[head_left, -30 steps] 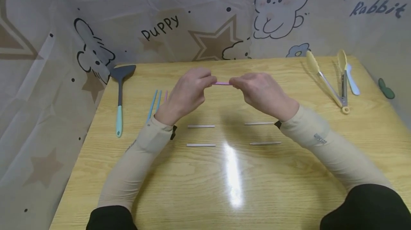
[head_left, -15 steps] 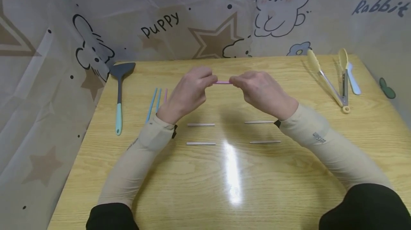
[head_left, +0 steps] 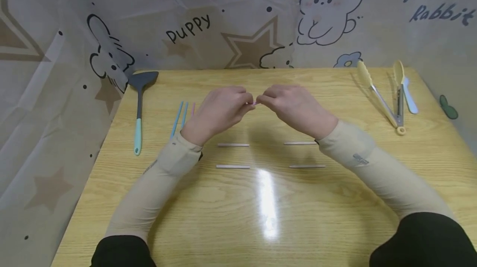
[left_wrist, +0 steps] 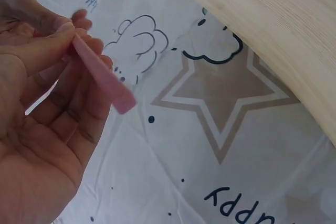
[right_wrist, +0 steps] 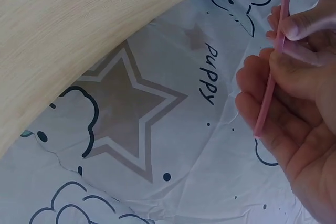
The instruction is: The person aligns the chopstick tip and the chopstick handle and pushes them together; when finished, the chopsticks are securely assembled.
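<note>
Left hand (head_left: 220, 111) and right hand (head_left: 298, 109) both pinching one pink stick (right_wrist: 267, 97) above the wooden table (head_left: 208, 213); uneven twisting might snap it or let it slip.

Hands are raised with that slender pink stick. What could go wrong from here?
1. The left hand and right hand hold the slender pink stick only in fingertip pinches; a slip could drop it onto the wood-grain table.
2. It looks thin, so uneven force might bend or snap it.
3. In the head view, the left wrist overlaps the two thin blue sticks; lowering that arm might nudge them.
</note>
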Available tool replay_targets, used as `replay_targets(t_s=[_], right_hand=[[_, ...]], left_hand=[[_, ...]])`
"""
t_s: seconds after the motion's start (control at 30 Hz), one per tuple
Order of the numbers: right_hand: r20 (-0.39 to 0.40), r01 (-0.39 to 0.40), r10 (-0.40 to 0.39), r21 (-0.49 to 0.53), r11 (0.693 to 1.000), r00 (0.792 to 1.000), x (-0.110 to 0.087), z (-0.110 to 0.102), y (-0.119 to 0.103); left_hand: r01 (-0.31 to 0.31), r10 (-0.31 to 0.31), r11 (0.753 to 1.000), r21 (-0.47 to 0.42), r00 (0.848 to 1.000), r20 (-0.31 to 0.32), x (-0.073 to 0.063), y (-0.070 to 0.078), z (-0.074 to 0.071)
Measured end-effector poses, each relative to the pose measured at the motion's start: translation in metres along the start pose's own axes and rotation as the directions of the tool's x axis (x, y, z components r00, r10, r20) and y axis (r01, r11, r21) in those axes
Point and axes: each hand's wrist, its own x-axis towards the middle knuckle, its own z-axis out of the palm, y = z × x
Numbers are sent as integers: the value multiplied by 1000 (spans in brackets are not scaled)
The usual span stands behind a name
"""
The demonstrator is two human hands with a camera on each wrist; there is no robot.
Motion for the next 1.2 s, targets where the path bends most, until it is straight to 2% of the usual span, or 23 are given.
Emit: replay_targets(t_s=[0.13, 0.33, 0.4, 0.53, 0.6, 0.67, 0.73, 0.8, 0.93, 0.97, 1.07, 1.2], right_hand=[[-8, 20, -20, 1, 1000, 1000, 3, 1, -1], [-90, 39, -35, 44, 998, 995, 6, 6, -1], [-136, 54, -44, 73, 996, 990, 8, 7, 0], [-201, 88, -67, 97, 991, 977, 7, 5, 2], [-207, 95, -74, 93, 991, 976, 5, 4, 3], [-199, 101, -80, 94, 990, 977, 1, 4, 4], [-175, 103, -84, 101, 990, 981, -3, 6, 4], [-129, 101, -86, 114, 988, 988, -9, 8, 3], [8, 28, -29, 134, 991, 1000, -23, 14, 2], [45, 3, -9, 134, 991, 999, -26, 15, 2], [141, -68, 48, 140, 988, 989, -34, 19, 2], [214, -113, 78, 154, 982, 974, -44, 23, 3]], left_hand=[[15, -15, 1000, 9, 999, 28, 3, 4, -2], [83, -76, 996, -43, 988, 132, 7, 6, -6], [132, -121, 990, -49, 976, 180, 7, 5, -8], [261, -240, 964, -44, 932, 271, 5, -1, -12], [306, -278, 951, -55, 916, 290, 4, -5, -14], [334, -303, 941, -60, 907, 292, 2, -10, -14], [361, -331, 931, -57, 898, 290, 0, -15, -14], [400, -368, 915, -53, 881, 296, -3, -21, -13], [477, -441, 877, -50, 843, 309, -10, -33, -10], [495, -455, 867, -60, 834, 313, -12, -36, -9], [525, -477, 847, -81, 819, 318, -16, -45, -4], [573, -503, 811, -122, 787, 357, -22, -54, 1]])
